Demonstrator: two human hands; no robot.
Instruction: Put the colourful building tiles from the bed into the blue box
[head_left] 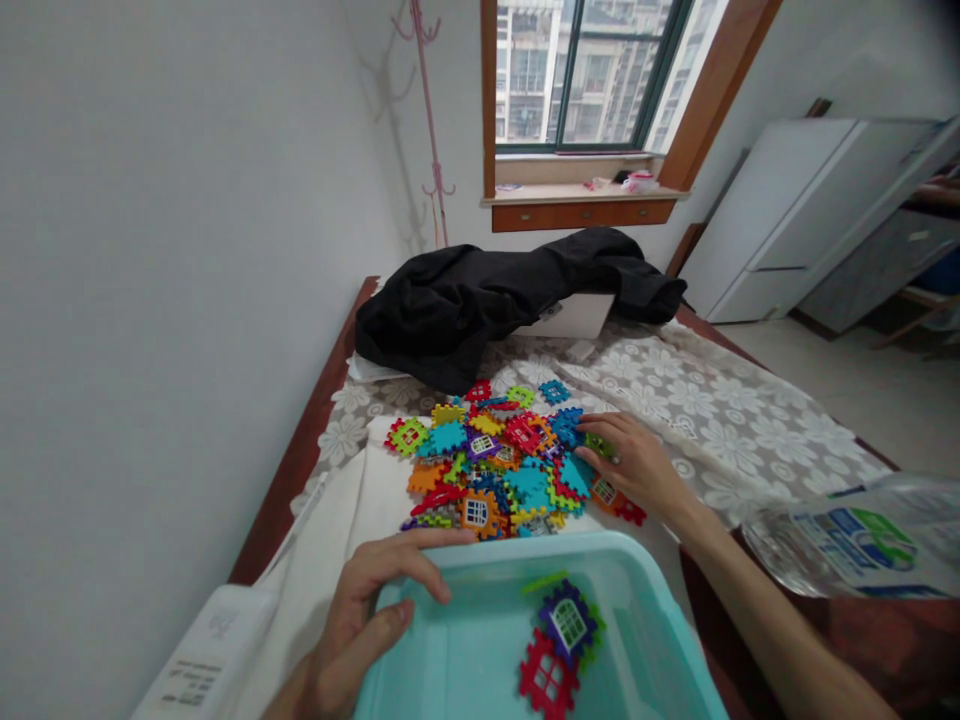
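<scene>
Two tiles in basin, one pile

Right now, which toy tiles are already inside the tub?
Only the purple tile and the red tile lie in the turquoise tub; the others sit piled on the table.

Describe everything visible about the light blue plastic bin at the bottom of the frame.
The bin is light turquoise, smooth plastic with rounded corners and a rolled rim, open on top and cut off by the frame's lower edge. It sits upright on the table just in front of the pile of toy tiles. The left hand grips its near-left rim, thumb inside. Inside lie a red tile, a purple window tile and a green piece.
</scene>
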